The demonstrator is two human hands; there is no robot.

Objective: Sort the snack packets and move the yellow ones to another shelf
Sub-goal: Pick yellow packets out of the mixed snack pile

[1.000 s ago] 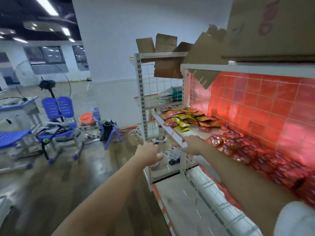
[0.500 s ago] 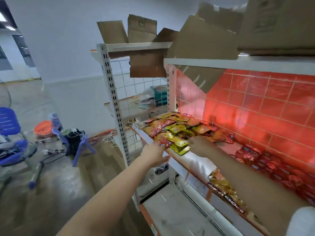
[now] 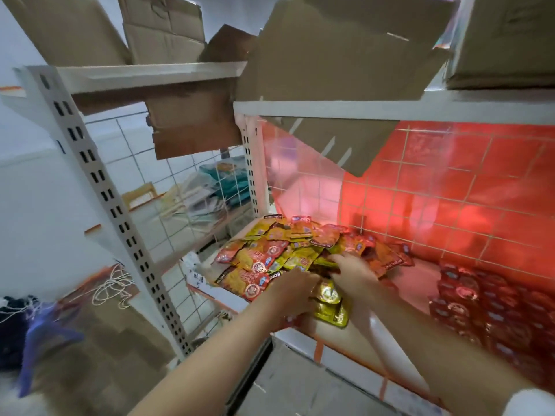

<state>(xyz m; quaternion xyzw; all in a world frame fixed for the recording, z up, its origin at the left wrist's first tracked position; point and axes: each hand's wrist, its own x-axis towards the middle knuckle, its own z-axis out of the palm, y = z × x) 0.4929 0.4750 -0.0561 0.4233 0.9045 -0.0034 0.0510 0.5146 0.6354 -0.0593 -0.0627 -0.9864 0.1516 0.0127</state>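
Entry: both my hands, short of the shelf edge a second ago, now on the mixed packet pile; left hand and right hand flank yellow packets, grip undeterminable; sorting begins.

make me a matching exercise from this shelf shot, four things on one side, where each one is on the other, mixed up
Things:
1. mixed packet pile
2. dark red packets
3. cardboard boxes
4. yellow packet

Places:
A. on the top boards, above the shelf
B. at the shelf's front edge, between the left hand and right hand
C. at the shelf's left end, beyond both hands
D. along the shelf's right side, by the red backing

Pairs: 1-C, 2-D, 3-A, 4-B
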